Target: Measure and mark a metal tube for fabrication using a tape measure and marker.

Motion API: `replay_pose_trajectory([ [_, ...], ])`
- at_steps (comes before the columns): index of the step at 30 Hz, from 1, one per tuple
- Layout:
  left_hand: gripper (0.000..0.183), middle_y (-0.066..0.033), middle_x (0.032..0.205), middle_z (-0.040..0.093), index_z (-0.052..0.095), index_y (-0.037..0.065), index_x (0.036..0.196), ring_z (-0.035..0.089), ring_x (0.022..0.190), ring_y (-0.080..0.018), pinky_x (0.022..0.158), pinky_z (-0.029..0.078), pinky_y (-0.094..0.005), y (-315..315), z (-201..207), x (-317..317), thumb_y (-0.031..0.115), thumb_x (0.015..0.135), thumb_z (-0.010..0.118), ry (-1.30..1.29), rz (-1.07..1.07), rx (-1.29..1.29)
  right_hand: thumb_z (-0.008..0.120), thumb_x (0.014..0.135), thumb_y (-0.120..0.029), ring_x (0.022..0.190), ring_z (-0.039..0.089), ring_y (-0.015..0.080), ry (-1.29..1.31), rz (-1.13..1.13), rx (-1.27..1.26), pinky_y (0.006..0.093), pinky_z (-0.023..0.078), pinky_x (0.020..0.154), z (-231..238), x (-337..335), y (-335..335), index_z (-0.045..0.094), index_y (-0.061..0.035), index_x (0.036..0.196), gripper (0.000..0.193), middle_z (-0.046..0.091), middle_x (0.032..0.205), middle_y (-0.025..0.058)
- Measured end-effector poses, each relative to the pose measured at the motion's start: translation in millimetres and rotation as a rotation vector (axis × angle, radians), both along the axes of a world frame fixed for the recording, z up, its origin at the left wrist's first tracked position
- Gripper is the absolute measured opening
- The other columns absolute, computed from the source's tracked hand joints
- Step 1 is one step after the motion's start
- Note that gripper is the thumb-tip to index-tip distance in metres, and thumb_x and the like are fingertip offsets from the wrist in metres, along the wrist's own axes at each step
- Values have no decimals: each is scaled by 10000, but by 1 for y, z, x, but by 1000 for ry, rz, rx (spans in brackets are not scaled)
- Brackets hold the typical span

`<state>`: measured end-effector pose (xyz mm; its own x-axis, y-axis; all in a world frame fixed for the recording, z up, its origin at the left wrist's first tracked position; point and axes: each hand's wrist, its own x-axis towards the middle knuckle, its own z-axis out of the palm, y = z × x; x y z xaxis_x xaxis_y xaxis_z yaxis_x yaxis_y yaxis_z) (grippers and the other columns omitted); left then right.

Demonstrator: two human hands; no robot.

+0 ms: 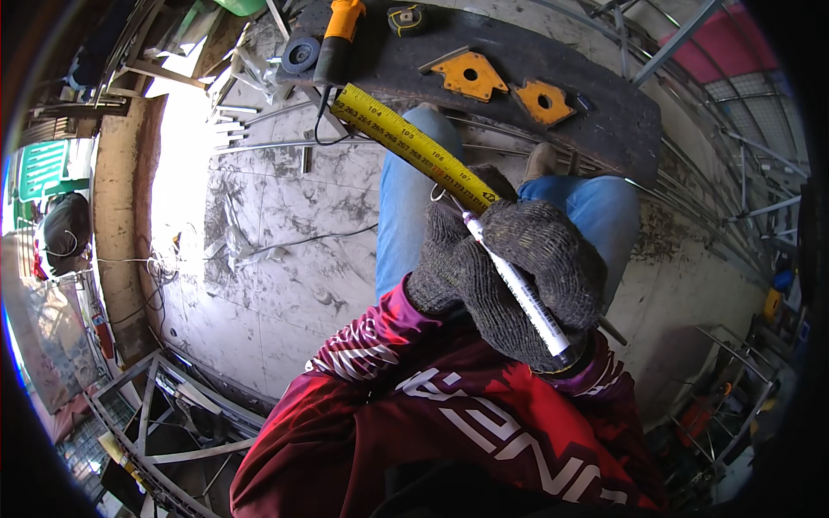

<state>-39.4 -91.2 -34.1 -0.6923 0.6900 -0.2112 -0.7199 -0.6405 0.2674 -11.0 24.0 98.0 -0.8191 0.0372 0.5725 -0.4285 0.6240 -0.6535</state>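
Observation:
Both my hands wear dark grey knit gloves and are close together above my lap. My left hand (439, 263) is closed around the end of a yellow tape measure blade (406, 142), which stretches away up and left toward the bench. In my right hand (553, 268) is a white marker pen (522, 289), lying slantwise across the glove, its upper end close to the blade. A thin metal loop (438, 193) shows beside the blade near my left fingers. The gloves overlap, so some of the fingertips are hidden.
A dark bench (553, 73) ahead carries an orange and black power tool (339, 39), a round disc (300, 54), a tape measure case (406, 19) and two orange magnetic welding holders (471, 74). Metal bars (285, 145) and a cable (302, 235) lie on the floor.

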Motion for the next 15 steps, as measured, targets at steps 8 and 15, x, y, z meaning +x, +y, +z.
replay_pose_trajectory([
  [8,723,-154,1262,578,387,50,1443,615,1126,-254,969,537,-390,2,-15,3,101,841,784,159,23,-10,791,776,-73,862,694,308,10,28,-28,409,578,775,-9,1,6,638,14,1000,285,684,928,156],
  [15,573,-176,1262,570,389,31,1432,615,1126,-265,1005,529,-406,-1,-27,0,-30,917,632,-80,-77,254,796,767,-76,856,693,308,55,48,-52,410,579,773,-17,-1,8,638,9,990,286,684,923,149],
])
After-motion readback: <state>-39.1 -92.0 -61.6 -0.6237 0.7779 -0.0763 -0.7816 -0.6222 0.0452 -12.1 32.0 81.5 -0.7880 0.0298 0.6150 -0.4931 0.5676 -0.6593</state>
